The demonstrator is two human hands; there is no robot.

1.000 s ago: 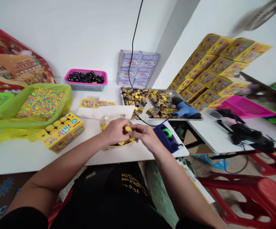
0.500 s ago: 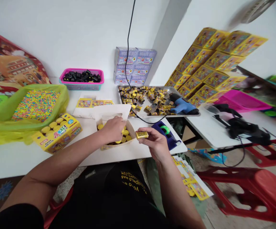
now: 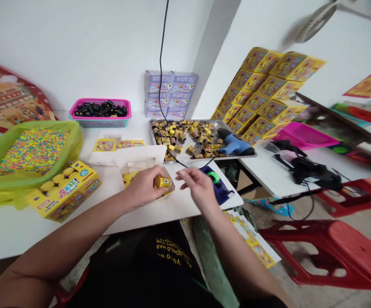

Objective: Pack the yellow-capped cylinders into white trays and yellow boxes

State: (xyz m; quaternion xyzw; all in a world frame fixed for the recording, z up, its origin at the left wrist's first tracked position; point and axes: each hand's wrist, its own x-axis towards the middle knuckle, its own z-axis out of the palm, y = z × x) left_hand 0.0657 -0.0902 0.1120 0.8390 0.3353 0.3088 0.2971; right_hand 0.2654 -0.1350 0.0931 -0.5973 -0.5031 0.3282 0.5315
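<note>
My left hand [image 3: 145, 187] is closed around a small yellow capped tube [image 3: 163, 182], held over the right end of an open box [image 3: 140, 171] that contains yellow-capped tubes. Just to the right, my right hand [image 3: 195, 184] hovers above the white table with its fingers loosely spread and nothing in them. A dark blue tape dispenser [image 3: 217, 188] with a green roll sits just beyond the right hand.
A metal tray [image 3: 201, 143] of loose yellow tubes and a blue glue gun [image 3: 235, 144] lies behind. A filled yellow box [image 3: 65, 190], a green bag of coloured beads [image 3: 33, 149], a pink basket [image 3: 100, 112] and stacked yellow boxes [image 3: 262, 92] surround the spot. Red stools [image 3: 329, 252] stand at right.
The yellow tube went from my right hand to my left hand, which now holds it at the box. My right hand has opened and is empty.
</note>
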